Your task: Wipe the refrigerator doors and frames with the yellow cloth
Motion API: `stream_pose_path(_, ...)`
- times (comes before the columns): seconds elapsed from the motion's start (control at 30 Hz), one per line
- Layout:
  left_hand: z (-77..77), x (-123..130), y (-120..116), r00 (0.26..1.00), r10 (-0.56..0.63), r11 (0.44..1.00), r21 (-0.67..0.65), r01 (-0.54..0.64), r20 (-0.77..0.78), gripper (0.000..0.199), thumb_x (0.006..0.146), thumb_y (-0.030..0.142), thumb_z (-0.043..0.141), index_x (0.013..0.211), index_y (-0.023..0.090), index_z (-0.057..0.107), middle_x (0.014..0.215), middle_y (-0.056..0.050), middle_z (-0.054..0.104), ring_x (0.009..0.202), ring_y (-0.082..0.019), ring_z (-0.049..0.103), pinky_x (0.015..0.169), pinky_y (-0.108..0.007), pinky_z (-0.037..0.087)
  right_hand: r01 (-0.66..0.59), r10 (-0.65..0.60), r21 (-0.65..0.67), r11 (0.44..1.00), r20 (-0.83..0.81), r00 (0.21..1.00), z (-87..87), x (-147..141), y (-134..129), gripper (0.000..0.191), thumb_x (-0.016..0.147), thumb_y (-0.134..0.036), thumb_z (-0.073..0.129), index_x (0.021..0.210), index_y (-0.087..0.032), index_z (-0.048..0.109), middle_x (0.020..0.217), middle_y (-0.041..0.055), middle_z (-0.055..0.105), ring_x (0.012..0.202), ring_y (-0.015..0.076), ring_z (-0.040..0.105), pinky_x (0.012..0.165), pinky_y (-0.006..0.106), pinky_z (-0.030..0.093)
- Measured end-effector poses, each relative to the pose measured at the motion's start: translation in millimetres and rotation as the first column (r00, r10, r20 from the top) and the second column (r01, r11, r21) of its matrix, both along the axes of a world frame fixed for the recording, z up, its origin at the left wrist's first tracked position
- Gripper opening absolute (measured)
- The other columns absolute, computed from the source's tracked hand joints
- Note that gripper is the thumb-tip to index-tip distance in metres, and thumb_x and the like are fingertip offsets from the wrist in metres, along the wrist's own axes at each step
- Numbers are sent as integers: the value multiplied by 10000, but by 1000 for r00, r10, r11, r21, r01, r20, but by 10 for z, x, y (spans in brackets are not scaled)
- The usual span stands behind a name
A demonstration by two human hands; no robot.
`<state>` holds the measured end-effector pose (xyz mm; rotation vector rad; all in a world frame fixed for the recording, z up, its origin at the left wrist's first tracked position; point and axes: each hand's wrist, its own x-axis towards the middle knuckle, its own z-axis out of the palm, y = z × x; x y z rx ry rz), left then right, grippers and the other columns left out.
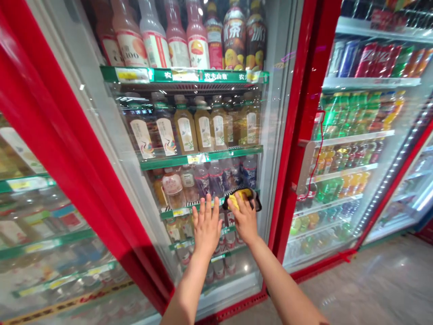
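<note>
We stand on a pale polished floor (355, 289) in front of a red-framed glass cooler door (297, 135), with rows of bottled drinks (203, 124) on the shelves behind it. Our left hand (207, 225) is wide open, fingers spread, near a green shelf edge (176, 212). Just beside it, our right hand (244, 219) has its fingertips on a yellow-and-black object (241, 198) at that shelf's front. We cannot tell how firmly it is held.
</note>
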<state>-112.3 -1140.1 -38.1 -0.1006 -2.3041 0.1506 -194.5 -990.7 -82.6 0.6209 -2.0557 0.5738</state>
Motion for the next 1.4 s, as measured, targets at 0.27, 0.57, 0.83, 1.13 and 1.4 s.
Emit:
stream_pose_path(0.27,-44,-154,238,1000,-15,1000,-8,15,11,952,903,250,672,1620,228,46,1679,-153,97,1562,-336,90,1245,-633,176,95,-94,27,995,-51,994,250,-416,749,649,920,-91,508,1497,-386,469,1617,40,419,1509,254,337,1198,539,291)
stream_pose_path(0.57,-188,-104,261,1000,13,1000,-1,-13,25,925,914,256,656,1620,239,58,1681,-153,113,1563,-341,104,1244,-636,183,149,-142,-226,963,44,989,-578,-332,768,765,956,-104,449,1634,-298,155,1693,146,210,1572,331,146,1132,608,405)
stream_pose_path(0.83,-217,-191,387,999,35,999,19,-36,17,943,917,253,646,1617,239,14,1683,-148,88,1563,-352,97,1238,-643,200,112,-118,-196,974,-15,993,164,-758,1212,721,947,-117,489,1599,-348,284,1701,88,211,1578,314,123,1181,620,332)
stream_pose_path(1.13,-273,-137,441,999,7,999,42,-8,37,961,913,285,658,1618,245,5,1683,-146,74,1561,-351,86,1247,-642,168,166,-150,-150,975,114,982,-545,-469,1058,809,950,-81,459,1640,-293,94,1705,174,124,1576,363,34,1111,663,402)
stream_pose_path(1.4,-286,-123,424,996,42,999,-4,-41,74,957,887,296,687,1621,230,77,1685,-138,89,1565,-339,85,1261,-604,150,130,-114,-165,978,101,988,-367,-590,1132,785,957,-93,459,1633,-323,133,1712,138,122,1582,322,23,1171,662,309)
